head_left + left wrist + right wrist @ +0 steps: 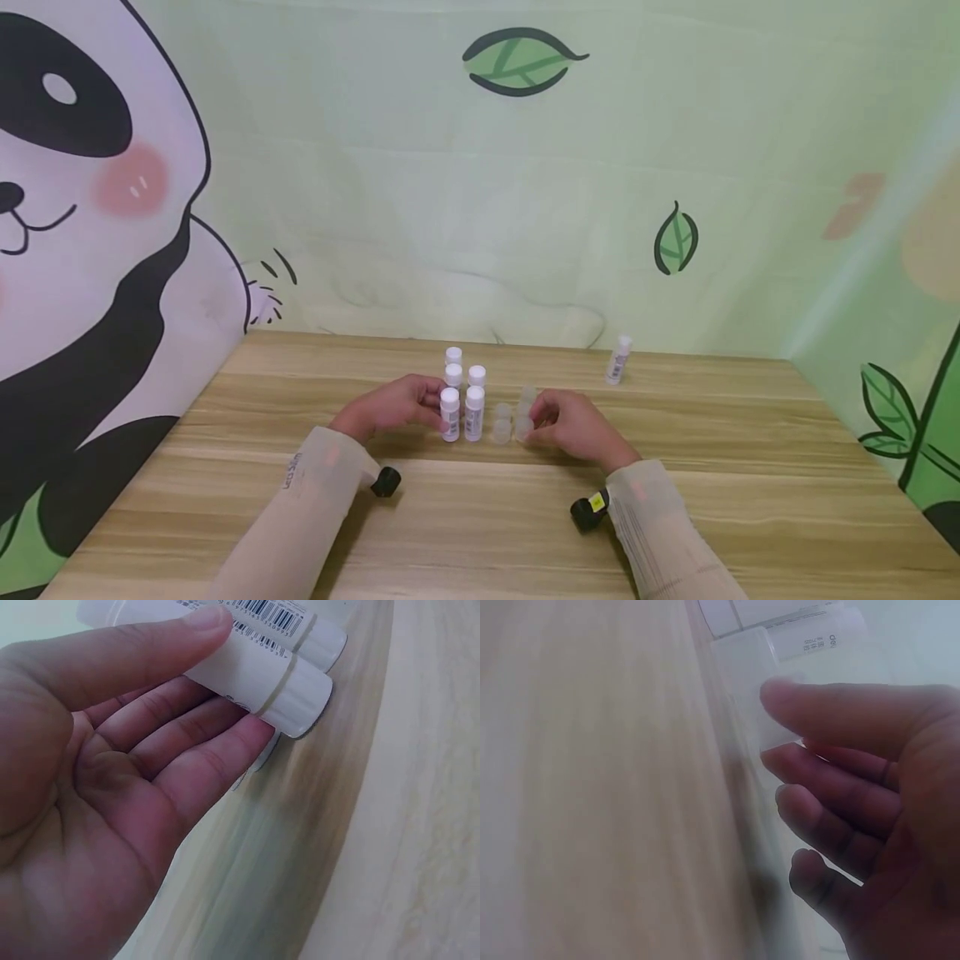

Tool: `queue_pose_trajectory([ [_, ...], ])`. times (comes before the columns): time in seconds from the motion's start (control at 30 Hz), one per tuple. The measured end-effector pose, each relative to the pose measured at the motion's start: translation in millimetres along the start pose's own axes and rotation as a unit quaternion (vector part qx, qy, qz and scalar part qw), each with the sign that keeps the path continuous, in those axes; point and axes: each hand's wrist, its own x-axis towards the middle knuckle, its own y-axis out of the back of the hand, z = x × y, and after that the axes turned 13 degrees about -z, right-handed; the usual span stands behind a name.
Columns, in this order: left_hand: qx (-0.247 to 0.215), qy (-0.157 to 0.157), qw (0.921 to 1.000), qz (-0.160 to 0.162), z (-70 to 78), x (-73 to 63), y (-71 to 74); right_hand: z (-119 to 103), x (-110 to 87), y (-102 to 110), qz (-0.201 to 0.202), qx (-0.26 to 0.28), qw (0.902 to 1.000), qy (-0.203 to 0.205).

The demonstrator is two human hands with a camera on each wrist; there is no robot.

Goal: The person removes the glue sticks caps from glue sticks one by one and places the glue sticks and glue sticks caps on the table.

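Observation:
Several white glue sticks with barcode labels stand upright in two files mid-table. My left hand [401, 406] comes from the left and holds the front left glue stick [450, 417]. In the left wrist view, the thumb lies across this glue stick [259, 679], with the fingers behind it. Beside it stands the front right glue stick [474, 415]. Just right of these stand small translucent cylinders [502, 431], two files of them. My right hand [573, 425] pinches the front right one; in the right wrist view, thumb and forefinger are at this translucent cylinder [746, 671], other fingers loosely curled.
A lone glue stick [618, 362] stands at the back right, near the wall cloth [420, 208] with printed leaves and a panda. The wood-grain table [480, 525] runs under both forearms. A small black camera [386, 482] sits at the left wrist, another black camera [588, 512] at the right.

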Motion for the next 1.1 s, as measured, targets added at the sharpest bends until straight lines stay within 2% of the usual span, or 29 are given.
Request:
queue_pose_trajectory([
  [0.27, -0.001, 0.004, 1.0, 0.003, -0.8, 0.3, -0.5, -3.5, -1.4, 0.5, -0.015, -0.001, 0.9998, -0.015],
  [0.87, 0.001, 0.011, 0.9999, 0.006, 0.1, -1.7, 0.4, 1.9, -0.9, 0.0, -0.031, 0.004, 0.9995, 0.001],
  [1.1, -0.001, 0.009, 1.0, 0.004, -0.6, -1.6, -0.2, 0.8, -1.1, -0.6, -0.032, 0.004, 0.9995, -0.005],
])
